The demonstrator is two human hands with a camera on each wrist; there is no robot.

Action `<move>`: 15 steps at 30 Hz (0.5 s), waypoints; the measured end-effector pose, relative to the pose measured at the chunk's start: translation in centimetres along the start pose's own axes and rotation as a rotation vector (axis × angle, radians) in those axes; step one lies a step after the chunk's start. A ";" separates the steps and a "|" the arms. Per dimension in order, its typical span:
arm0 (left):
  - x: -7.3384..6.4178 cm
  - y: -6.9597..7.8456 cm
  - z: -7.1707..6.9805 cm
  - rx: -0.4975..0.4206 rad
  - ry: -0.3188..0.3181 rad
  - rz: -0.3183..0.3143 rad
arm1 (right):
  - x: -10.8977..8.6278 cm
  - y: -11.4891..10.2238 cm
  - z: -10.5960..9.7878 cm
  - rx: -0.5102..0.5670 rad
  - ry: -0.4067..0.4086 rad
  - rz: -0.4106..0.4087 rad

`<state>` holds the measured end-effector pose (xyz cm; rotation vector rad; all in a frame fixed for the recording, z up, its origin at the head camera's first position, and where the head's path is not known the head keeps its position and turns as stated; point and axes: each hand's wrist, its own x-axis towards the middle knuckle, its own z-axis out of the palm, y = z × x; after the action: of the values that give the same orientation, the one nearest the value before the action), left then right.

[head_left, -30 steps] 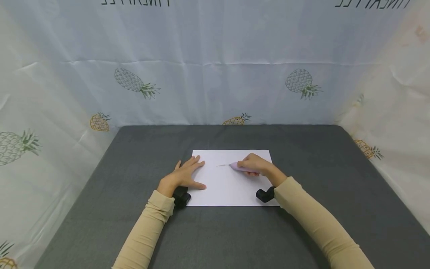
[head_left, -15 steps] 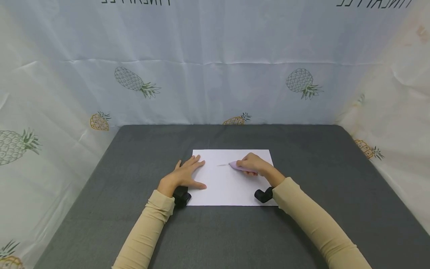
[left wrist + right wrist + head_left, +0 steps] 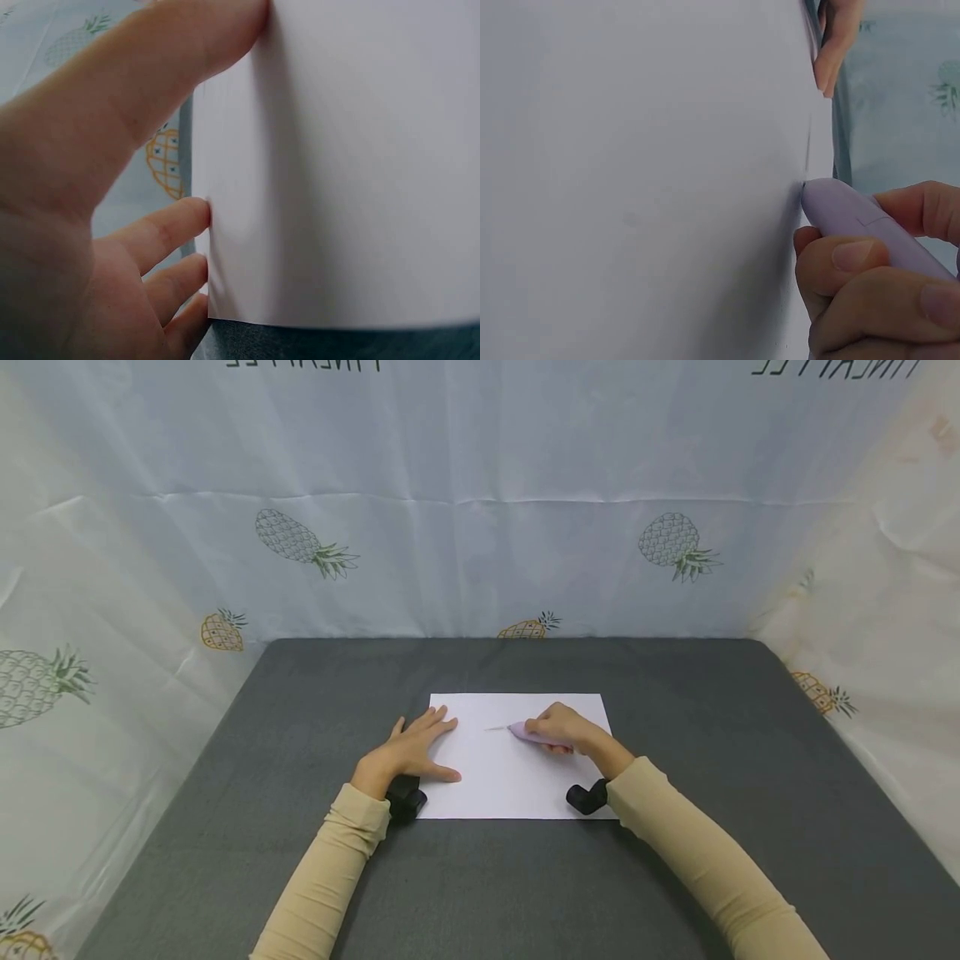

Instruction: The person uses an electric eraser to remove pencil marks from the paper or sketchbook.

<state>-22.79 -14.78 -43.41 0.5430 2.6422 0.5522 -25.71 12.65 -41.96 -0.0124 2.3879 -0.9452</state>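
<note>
A white sheet of paper (image 3: 510, 785) lies flat on the dark table. My left hand (image 3: 412, 750) rests on its left edge, fingers spread and thumb out; in the left wrist view its fingertips (image 3: 199, 212) are at the paper's edge. My right hand (image 3: 566, 727) grips a thick lavender hand tool (image 3: 531, 734) with a rounded, tapered nose. That nose is right at the paper in the right wrist view, where a tiny dark tip shows; its exact kind I cannot tell. A thin grey line (image 3: 495, 728) runs left from the tip across the sheet.
The dark grey table (image 3: 480, 885) extends around the paper. Black wrist devices (image 3: 587, 797) sit under both wrists, overlapping the sheet's lower corners. A pale curtain (image 3: 480, 552) printed with pineapples hangs behind the table and along its sides.
My right hand and the lavender tool have shifted slightly left along the grey line. The left hand and the paper stay in place.
</note>
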 end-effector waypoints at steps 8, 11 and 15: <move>0.0 0.0 0.0 0.002 0.000 0.000 | -0.1 0.0 0.1 0.010 0.008 -0.004; 0.0 0.0 0.0 0.001 0.000 -0.003 | 0.0 0.1 0.1 0.005 0.017 0.002; 0.1 0.0 0.0 0.007 0.002 -0.007 | 0.0 0.3 0.0 0.000 0.029 0.010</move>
<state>-22.84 -14.75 -43.44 0.5347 2.6478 0.5421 -25.63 12.89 -42.11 0.0139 2.4118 -0.9470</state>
